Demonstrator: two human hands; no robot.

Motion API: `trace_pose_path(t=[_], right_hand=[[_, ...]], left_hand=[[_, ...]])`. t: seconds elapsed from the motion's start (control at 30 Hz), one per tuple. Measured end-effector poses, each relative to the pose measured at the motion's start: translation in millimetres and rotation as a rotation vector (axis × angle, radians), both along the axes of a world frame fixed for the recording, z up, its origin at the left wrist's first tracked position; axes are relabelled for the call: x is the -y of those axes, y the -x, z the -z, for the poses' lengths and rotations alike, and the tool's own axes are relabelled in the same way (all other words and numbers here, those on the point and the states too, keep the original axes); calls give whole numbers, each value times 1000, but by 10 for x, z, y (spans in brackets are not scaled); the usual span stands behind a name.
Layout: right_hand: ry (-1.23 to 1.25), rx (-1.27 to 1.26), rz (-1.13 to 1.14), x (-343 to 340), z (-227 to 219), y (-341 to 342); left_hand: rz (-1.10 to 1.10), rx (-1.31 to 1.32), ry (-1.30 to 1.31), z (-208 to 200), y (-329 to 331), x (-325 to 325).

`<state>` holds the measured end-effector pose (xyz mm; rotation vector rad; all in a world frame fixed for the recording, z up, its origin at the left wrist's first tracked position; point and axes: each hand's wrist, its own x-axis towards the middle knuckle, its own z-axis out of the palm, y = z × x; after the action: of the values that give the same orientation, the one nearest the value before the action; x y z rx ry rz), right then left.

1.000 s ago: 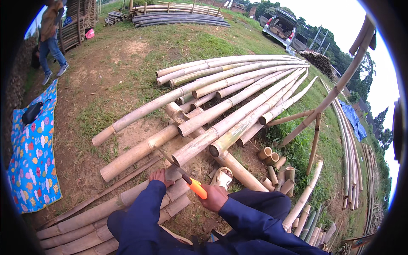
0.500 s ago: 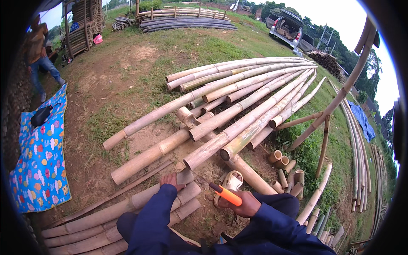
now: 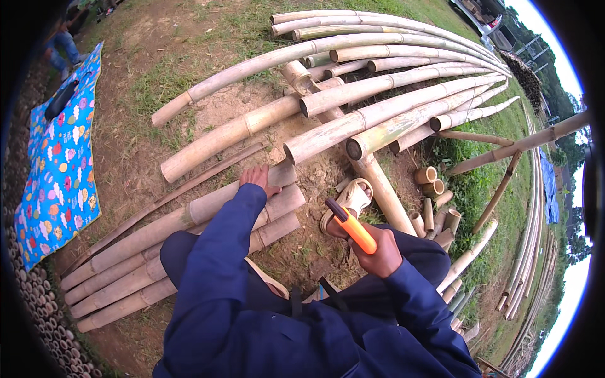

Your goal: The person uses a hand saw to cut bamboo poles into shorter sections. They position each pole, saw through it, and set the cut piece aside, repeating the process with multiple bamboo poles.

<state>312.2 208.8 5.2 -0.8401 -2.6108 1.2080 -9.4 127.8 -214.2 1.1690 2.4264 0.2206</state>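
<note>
My left hand (image 3: pixel 259 179) is closed over the top of a bamboo pole (image 3: pixel 217 200) near its cut end, the thumb pointing right. Under and beside this pole lie several more bamboo poles (image 3: pixel 275 234), stacked left of my knees. In my closed right hand (image 3: pixel 382 252) is a handsaw (image 3: pixel 355 230) with an orange handle and a dark brown front part. Its thin blade is almost edge-on and hardly shows. The handle sits right of the pole's end, above my sandalled foot (image 3: pixel 356 196).
Long bamboo poles (image 3: pixel 372 120) fan out ahead, resting across a thick crosswise pole (image 3: pixel 386 192). Short bamboo pieces (image 3: pixel 433 188) stand and lie at right beside a slanted post (image 3: pixel 523 151). A patterned blue mat (image 3: pixel 63 183) lies at left; a person (image 3: pixel 63 47) is beyond it.
My view has tipped downward, so the scene sits higher. My right hand has drawn the saw handle back, farther from the pole's end. My left hand keeps its place on the pole.
</note>
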Motion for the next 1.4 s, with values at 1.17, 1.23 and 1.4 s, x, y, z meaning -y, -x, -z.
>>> trace_pose_path(t=[1.17, 1.23, 1.4], right_hand=[[-18, 31, 53, -18, -319, 334], [-27, -35, 38, -40, -154, 360], [-58, 5, 2, -75, -75, 207]], left_hand=[[26, 194, 169, 21, 322, -281], [20, 131, 107, 91, 299, -226], [10, 71, 46, 131, 269, -195]])
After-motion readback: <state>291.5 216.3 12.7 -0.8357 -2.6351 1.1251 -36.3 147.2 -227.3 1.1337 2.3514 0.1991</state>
